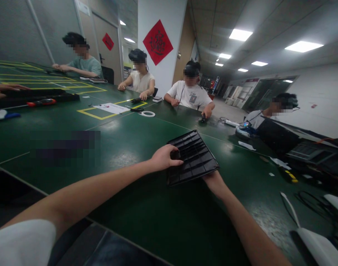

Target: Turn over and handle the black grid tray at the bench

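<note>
A black ribbed tray with several compartments (195, 157) is held tilted above the green table (130, 221). My left hand (166, 157) is at its left side, fingertips bent over the inner part and thumb stretched across the ribs; whether a small item lies between them is hidden. Under the lower right edge, my right hand (215, 181) supports the tray, its fingers hidden beneath it.
Beyond the tray lie a white tape roll (148, 114) and a paper sheet (112, 108). A yellow-and-black tool (289, 175), cables and a white device (318, 245) are at right. Several people sit around the table; one person's hand (15, 87) is at far left.
</note>
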